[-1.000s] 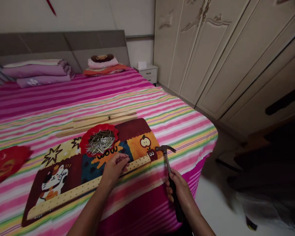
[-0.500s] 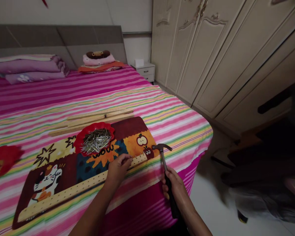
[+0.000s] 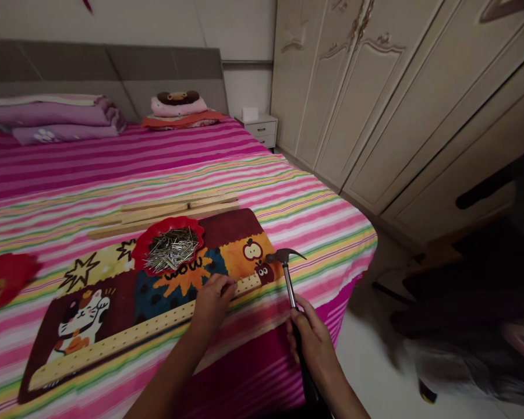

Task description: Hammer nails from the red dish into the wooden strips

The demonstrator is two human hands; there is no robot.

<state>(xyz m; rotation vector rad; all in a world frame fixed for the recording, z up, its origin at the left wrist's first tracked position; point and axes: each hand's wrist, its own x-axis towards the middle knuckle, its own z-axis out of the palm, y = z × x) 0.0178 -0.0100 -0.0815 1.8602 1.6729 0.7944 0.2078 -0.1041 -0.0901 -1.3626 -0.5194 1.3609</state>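
A long wooden strip (image 3: 126, 337) full of small holes lies across a cartoon-printed mat (image 3: 113, 279) on the striped bed. My left hand (image 3: 213, 301) rests on the strip near its right end, fingers pinched together; what they hold is too small to see. My right hand (image 3: 315, 343) grips the black handle of a hammer (image 3: 287, 270), whose steel head hovers just right of the strip's end. A red dish (image 3: 171, 249) heaped with several nails sits on the mat beyond my left hand.
More wooden strips (image 3: 166, 210) lie on the bed behind the dish. A red cloth (image 3: 2, 278) is at the left edge. The bed's corner (image 3: 367, 244) drops off right of the hammer. Cream wardrobe doors (image 3: 375, 99) and a white nightstand (image 3: 258, 128) stand beyond.
My left hand slid slightly right along the strip toward its end. The hammer head shifted a little left, closer to the strip. The view moved slightly.
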